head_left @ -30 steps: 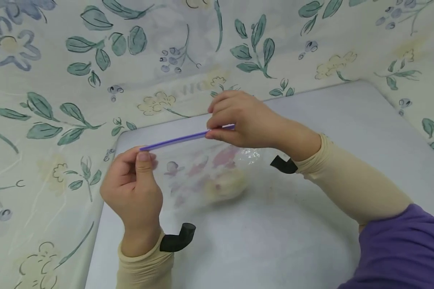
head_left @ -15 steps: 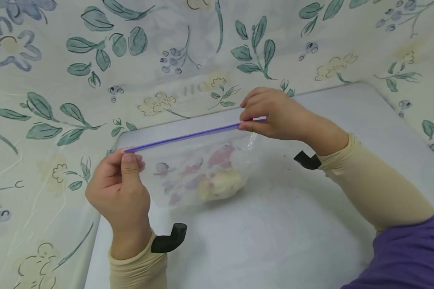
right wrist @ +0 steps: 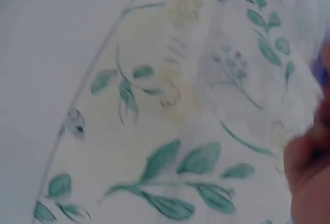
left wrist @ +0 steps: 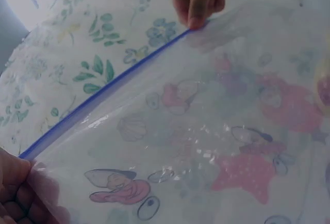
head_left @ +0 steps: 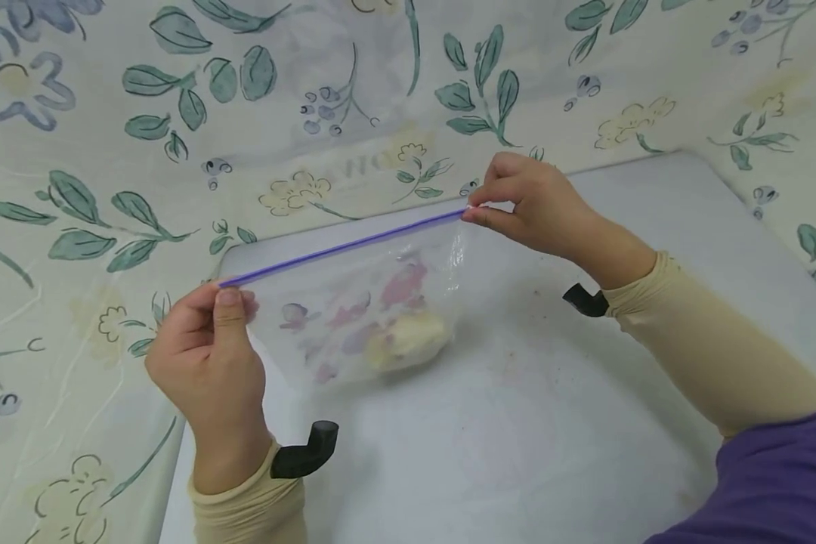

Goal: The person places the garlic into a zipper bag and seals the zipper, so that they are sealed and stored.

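Observation:
A clear zip bag (head_left: 340, 310) with pink and purple prints hangs between both hands, its purple zip strip (head_left: 340, 248) stretched taut along the top and sloping up to the right. Inside, at the lower right, sits a pale yellow lump (head_left: 411, 340) whose kind I cannot tell. My left hand (head_left: 207, 363) pinches the strip's left end between thumb and curled fingers. At the right end my right hand (head_left: 537, 204) pinches the strip between thumb and fingertips. In the left wrist view a starfish print (left wrist: 245, 177) shows on the bag. The right wrist view catches only part of the right hand (right wrist: 314, 172).
Under the bag lies a white table (head_left: 517, 423) with a few small specks on it. A floral-patterned sheet (head_left: 381, 91) rises behind the table and along its sides. Black curved pieces stick out from the left cuff (head_left: 306, 451) and the right cuff (head_left: 585, 301).
The right hand has slid along the strip to the right and up, to its far end. My left hand has shifted left. More of the zip strip and bag now shows between them.

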Demonstrator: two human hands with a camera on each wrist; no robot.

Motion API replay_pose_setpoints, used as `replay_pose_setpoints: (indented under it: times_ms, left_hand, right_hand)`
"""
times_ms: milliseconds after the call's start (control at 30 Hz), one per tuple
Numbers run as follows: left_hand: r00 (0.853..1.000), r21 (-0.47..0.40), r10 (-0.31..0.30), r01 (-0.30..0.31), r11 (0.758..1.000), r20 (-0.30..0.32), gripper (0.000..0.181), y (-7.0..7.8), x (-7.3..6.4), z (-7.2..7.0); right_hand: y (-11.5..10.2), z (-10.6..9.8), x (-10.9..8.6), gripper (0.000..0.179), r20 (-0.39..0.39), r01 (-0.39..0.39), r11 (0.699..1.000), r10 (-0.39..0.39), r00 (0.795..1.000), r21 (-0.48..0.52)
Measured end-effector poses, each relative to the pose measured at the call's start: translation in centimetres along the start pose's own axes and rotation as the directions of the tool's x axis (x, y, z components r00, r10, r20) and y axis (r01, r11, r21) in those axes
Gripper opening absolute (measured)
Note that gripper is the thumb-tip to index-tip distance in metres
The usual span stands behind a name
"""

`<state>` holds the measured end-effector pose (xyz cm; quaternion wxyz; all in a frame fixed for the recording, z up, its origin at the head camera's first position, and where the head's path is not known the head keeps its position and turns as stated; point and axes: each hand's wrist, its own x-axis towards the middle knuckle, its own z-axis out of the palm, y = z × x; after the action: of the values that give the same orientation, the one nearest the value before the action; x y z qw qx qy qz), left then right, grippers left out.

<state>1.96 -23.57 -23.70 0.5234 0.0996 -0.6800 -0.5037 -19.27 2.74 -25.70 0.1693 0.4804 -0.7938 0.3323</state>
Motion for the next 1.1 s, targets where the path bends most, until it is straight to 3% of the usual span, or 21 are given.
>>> replay_pose_setpoints:
  times_ms: [67, 100, 167, 200, 267, 333, 367, 433, 467, 533, 633, 767, 833, 933, 1100]
  left_hand:
    - [0.999, 0.008, -0.013, 0.013, 1.0, 0.034, 0.016, -0.2, 0.1, -0.1]
    - [0.999, 0.003, -0.023, 0.023, 1.0, 0.044, 0.015, -0.3, 0.2, -0.2]
    - [0.998, -0.003, -0.031, 0.031, 1.0, 0.059, 0.014, -0.4, 0.2, -0.4]
    - [0.997, -0.024, -0.035, 0.037, 0.999, 0.062, 0.013, -0.5, 0.2, -0.4]
    - [0.997, -0.048, -0.026, 0.029, 0.998, 0.069, 0.012, -0.5, 0.2, -0.5]
    - [0.997, -0.078, -0.007, 0.013, 0.997, 0.078, 0.013, -0.5, 0.1, -0.6]
    - [0.997, -0.092, 0.003, 0.004, 0.996, 0.084, 0.015, -0.4, 0.0, -0.5]
    - [0.995, -0.078, 0.028, -0.021, 0.997, 0.094, 0.017, -0.1, -0.3, -0.5]
    - [0.994, -0.07, 0.042, -0.035, 0.997, 0.1, 0.016, 0.1, -0.5, -0.4]
    - [0.99, -0.074, 0.072, -0.063, 0.995, 0.119, 0.016, 0.5, -0.9, -0.3]
    - [0.977, -0.092, 0.139, -0.125, 0.988, 0.164, 0.013, 1.3, -1.7, 0.1]
    - [0.943, -0.128, 0.248, -0.224, 0.966, 0.22, 0.01, 2.2, -3.0, 0.7]
    - [0.923, -0.141, 0.3, -0.272, 0.952, 0.243, 0.011, 2.7, -3.8, 1.0]
    - [0.878, -0.191, 0.389, -0.346, 0.919, 0.281, 0.013, 3.3, -4.9, 1.8]
    - [0.764, -0.158, 0.512, -0.492, 0.856, 0.393, 0.013, 4.0, -6.8, 3.4]
  right_hand:
    - [-0.5, 0.8, 0.1, 0.021, 0.001, -0.191, 0.981, 0.191, 0.982, 0.032]
    - [-0.9, 1.1, 0.2, 0.023, 0.019, -0.282, 0.957, 0.282, 0.959, 0.067]
    - [-1.5, 1.6, 0.6, 0.023, 0.097, -0.447, 0.871, 0.436, 0.894, 0.204]
    - [-1.8, 1.8, 0.9, 0.022, 0.148, -0.511, 0.807, 0.49, 0.859, 0.294]
    - [-2.2, 2.0, 1.6, 0.022, 0.264, -0.601, 0.646, 0.546, 0.795, 0.471]
    - [-2.5, 2.4, 2.3, 0.029, 0.388, -0.659, 0.475, 0.55, 0.739, 0.583]
    - [-2.6, 2.6, 2.5, 0.035, 0.441, -0.678, 0.404, 0.537, 0.719, 0.614]
    - [-2.9, 3.1, 2.8, 0.046, 0.527, -0.715, 0.305, 0.509, 0.681, 0.629]
    - [-3.0, 3.4, 2.9, 0.049, 0.553, -0.725, 0.28, 0.494, 0.671, 0.63]
    - [-3.3, 3.8, 3.2, 0.051, 0.573, -0.727, 0.256, 0.475, 0.669, 0.637]
    - [-3.6, 4.1, 3.7, 0.043, 0.556, -0.705, 0.255, 0.463, 0.69, 0.662]
    - [-3.8, 4.3, 4.4, 0.029, 0.556, -0.693, 0.238, 0.448, 0.7, 0.68]
    - [-3.9, 4.3, 4.6, 0.025, 0.557, -0.696, 0.227, 0.457, 0.694, 0.681]
    - [-4.1, 4.4, 4.6, 0.023, 0.527, -0.684, 0.269, 0.471, 0.707, 0.678]
    - [-3.6, 3.9, 4.0, 0.018, 0.461, -0.657, 0.419, 0.48, 0.746, 0.627]
